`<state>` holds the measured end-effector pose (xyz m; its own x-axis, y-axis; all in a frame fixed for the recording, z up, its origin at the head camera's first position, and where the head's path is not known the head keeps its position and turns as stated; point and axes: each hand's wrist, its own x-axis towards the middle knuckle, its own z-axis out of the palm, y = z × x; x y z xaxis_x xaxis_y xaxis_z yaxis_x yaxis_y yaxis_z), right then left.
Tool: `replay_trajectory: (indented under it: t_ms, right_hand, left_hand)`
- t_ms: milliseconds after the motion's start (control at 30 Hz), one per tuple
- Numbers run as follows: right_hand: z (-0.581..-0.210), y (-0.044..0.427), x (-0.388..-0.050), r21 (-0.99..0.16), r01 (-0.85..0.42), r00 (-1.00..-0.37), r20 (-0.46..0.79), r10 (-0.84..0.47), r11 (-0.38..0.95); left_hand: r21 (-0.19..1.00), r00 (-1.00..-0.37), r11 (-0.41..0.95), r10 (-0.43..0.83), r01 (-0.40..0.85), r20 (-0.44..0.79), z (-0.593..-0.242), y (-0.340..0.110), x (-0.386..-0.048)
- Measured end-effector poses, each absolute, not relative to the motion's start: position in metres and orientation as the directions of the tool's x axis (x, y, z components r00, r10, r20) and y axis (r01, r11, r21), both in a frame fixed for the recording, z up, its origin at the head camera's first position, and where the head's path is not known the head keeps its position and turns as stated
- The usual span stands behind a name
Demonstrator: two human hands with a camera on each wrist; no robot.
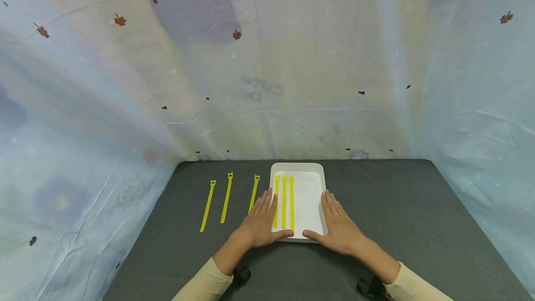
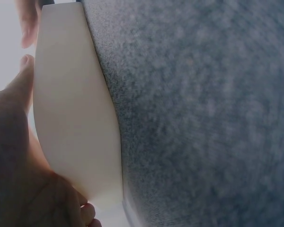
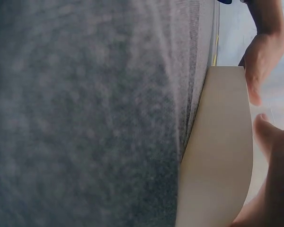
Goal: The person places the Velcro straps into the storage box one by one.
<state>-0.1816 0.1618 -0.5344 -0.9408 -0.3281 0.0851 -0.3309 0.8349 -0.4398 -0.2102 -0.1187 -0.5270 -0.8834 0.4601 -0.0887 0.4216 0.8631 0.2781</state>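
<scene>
A white rectangular tray lies on the dark table between both hands. Three yellow cable ties are side by side along its left half, heads at the far end. My left hand rests along the tray's left side, fingers straight, thumb over the near rim. Mirroring it, my right hand lies against the right side, its thumb pointing inward at the near rim. The left wrist view shows the tray's outer wall beside the left thumb; the right wrist view shows the near wall too.
Left of the tray, three more yellow cable ties lie apart on the dark cloth: one far left, one in the middle, and one partly hidden by the left hand. A patterned curtain hangs behind the table and along its sides.
</scene>
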Motion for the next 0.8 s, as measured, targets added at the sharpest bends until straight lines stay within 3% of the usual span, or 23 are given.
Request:
replay_trajectory:
  t_ms: [467, 800]
  right_hand:
    - [-0.535, 0.163, -0.179, -0.422, -0.347, -0.932, 0.055, -0.359, 0.838]
    - [-0.53, 0.163, -0.179, -0.429, -0.341, -0.933, 0.045, -0.357, 0.836]
  left_hand:
    - [0.355, -0.864, 0.829, 0.493, 0.431, -0.1, -0.533, -0.128, -0.217]
    - [0.482, -0.864, 0.759, 0.504, 0.438, -0.009, -0.524, -0.158, -0.229]
